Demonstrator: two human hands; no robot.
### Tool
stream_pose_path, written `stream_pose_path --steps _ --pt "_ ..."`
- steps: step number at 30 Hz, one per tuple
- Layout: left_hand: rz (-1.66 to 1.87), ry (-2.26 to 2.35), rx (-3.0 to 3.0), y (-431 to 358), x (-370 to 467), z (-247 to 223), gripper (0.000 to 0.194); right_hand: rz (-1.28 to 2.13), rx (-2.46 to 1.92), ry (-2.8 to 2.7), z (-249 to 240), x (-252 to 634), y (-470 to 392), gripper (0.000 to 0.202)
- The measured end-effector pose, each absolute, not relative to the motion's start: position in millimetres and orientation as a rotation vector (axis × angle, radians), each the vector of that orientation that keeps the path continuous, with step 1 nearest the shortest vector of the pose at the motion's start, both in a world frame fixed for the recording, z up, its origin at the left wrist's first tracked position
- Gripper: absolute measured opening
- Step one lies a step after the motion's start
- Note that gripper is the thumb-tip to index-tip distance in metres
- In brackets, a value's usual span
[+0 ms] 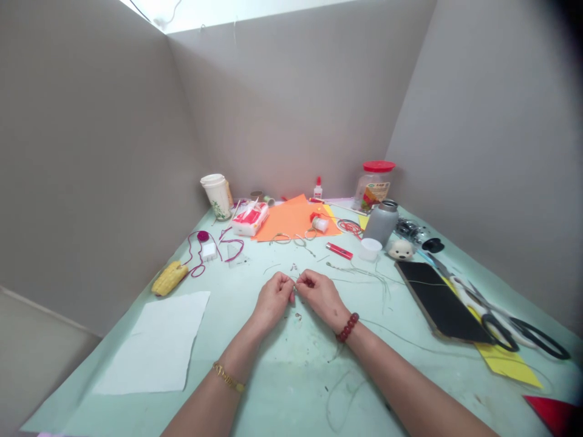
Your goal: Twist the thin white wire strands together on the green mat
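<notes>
My left hand (275,298) and my right hand (321,295) meet over the middle of the table, fingers pinched and fingertips almost touching. Between them is a bit of thin green cord (336,280), mostly covered by the fingers; strands of it run out to the right of my right hand. Another long strand (401,337) trails across the table past my right wrist. Small scraps (298,316) lie just below the fingertips. Beyond the hands is a bundle of pale green cords (359,269), with a red lighter (339,250) behind it.
To the right are a black phone (444,300), large scissors (496,331), a grey bottle (381,223) and a small white cup (370,249). On the left lie a white sheet (155,346), yellow yarn (169,278) and a tissue pack (249,220). Grey partitions enclose the table.
</notes>
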State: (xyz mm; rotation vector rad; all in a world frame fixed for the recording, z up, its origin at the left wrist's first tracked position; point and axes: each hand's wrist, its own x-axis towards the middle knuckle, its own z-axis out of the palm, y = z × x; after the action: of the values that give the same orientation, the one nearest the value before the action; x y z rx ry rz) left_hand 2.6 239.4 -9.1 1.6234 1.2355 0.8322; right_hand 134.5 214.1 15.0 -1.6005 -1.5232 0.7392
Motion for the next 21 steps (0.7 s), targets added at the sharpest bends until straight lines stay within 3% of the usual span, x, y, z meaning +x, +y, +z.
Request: stream_pose_path --steps 7,13,21 --pt "0.803 1.235 1.656 239.2 2.3 -9.0 0.02 1.136 -1.408 -1.318 15.1 141.1 212.0 0.008" --pt "0.81 1.243 1.69 237.8 1.7 -10.4 0.019 1.214 -1.32 -1.297 14.8 141.5 210.4 0.005" --pt "0.816 1.223 1.764 241.6 0.5 -14.7 0.018 1.522 -1.045 -1.001 17.6 135.9 210.3 0.019"
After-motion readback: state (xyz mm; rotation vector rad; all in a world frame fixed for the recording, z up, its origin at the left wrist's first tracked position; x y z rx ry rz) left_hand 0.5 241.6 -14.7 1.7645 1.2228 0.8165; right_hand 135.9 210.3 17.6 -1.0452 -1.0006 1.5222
